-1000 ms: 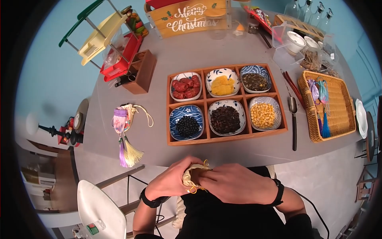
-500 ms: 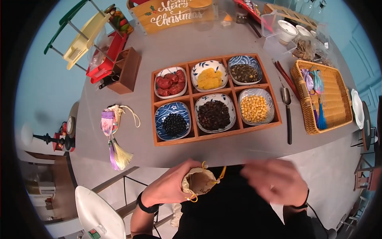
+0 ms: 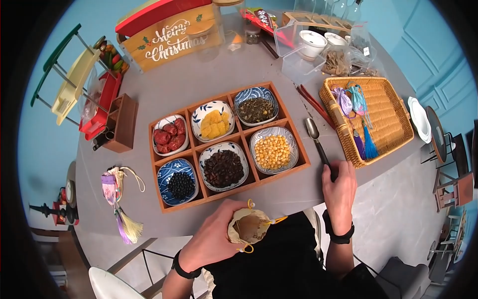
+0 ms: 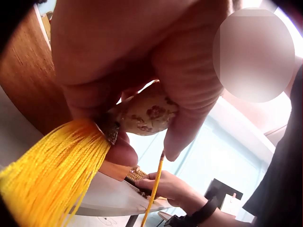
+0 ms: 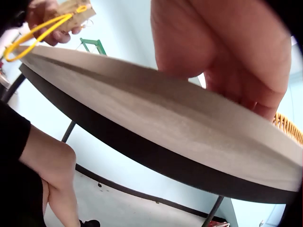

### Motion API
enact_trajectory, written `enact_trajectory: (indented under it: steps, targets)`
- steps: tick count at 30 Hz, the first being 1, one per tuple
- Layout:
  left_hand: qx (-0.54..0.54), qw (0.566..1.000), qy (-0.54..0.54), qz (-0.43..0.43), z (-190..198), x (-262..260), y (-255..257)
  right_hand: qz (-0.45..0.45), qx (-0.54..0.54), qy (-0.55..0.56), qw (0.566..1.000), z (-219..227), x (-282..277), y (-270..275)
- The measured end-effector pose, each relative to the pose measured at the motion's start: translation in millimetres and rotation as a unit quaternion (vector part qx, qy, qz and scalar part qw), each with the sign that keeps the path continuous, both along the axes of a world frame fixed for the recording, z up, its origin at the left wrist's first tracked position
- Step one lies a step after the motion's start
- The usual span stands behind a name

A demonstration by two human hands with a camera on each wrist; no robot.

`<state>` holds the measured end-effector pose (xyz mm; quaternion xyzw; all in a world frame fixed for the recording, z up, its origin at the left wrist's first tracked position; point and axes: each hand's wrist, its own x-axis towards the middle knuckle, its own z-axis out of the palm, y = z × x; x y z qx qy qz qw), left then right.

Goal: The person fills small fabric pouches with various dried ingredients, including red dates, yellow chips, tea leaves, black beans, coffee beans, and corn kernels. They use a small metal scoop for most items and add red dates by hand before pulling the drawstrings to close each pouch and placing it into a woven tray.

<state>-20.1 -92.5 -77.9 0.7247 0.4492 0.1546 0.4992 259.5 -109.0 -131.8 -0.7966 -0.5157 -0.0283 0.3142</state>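
2 hands: The left hand gripped a drawstring pouch, fingers and thumb curled round it, while the right hand closed around the dark handle of a metal scoop.
Pouch: It was held below the table edge, near the tray's front, its mouth gaping upward, apparently so that its opening faced the person. What lay inside was too dim to tell.
Yellow tassel: The left wrist view showed the tassel hanging from the pouch's base, outside the grip.
Scoop: It lay on the grey table between tray and basket, handle toward the person, likely for easy reach.
Wooden tray: The tray held 6 patterned bowls, 1 to a compartment, which seemed to keep yellow kernels, black beans and the other foods apart.
Wicker basket: Beyond the right hand, the basket held 2 tasselled sachets, laid side by side, perhaps to stop their cords tangling.
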Motion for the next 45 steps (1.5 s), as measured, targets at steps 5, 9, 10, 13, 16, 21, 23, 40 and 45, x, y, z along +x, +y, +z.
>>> enact_trajectory:
  steps: [5, 9, 10, 13, 16, 21, 23, 40, 45]
  targets:
    - [0.084, 0.995, -0.038, -0.025, 7.8, 18.5, 5.8, -0.039, 0.059, 0.168, 0.983, -10.4, 2.5, -4.7]
    - [0.114, 0.993, -0.005, -0.037, 10.5, 33.3, 13.3, -0.042, 0.167, 0.367, 0.914, -2.0, 9.0, -9.7]
    - [0.114, 0.992, 0.013, -0.048, 10.7, 35.7, 15.2, -0.06, 0.18, 0.403, 0.896, 6.0, 10.4, -12.0]
    - [0.128, 0.989, 0.022, -0.069, 8.5, 39.5, 19.0, -0.057, 0.261, 0.46, 0.847, 14.7, 23.4, -13.1]
    - [0.135, 0.987, 0.016, -0.087, 8.8, 46.0, 23.2, 0.083, 0.329, 0.499, 0.798, 37.4, 34.0, -10.9]
    - [0.123, 0.987, 0.021, -0.101, 12.4, 57.2, 32.3, 0.204, 0.157, 0.47, 0.844, 64.6, 29.1, 15.1]
    - [0.116, 0.987, 0.043, -0.098, 13.4, 60.1, 32.7, 0.257, 0.097, 0.455, 0.847, 65.8, 23.9, 30.8]
    - [0.164, 0.979, 0.082, -0.09, 17.2, 69.5, 34.7, 0.175, -0.016, 0.542, 0.822, 44.0, 13.3, 55.4]
    - [0.062, 0.997, 0.031, -0.036, 18.7, 55.7, 32.3, 0.135, 0.0, 0.584, 0.8, 40.8, 10.6, 53.9]
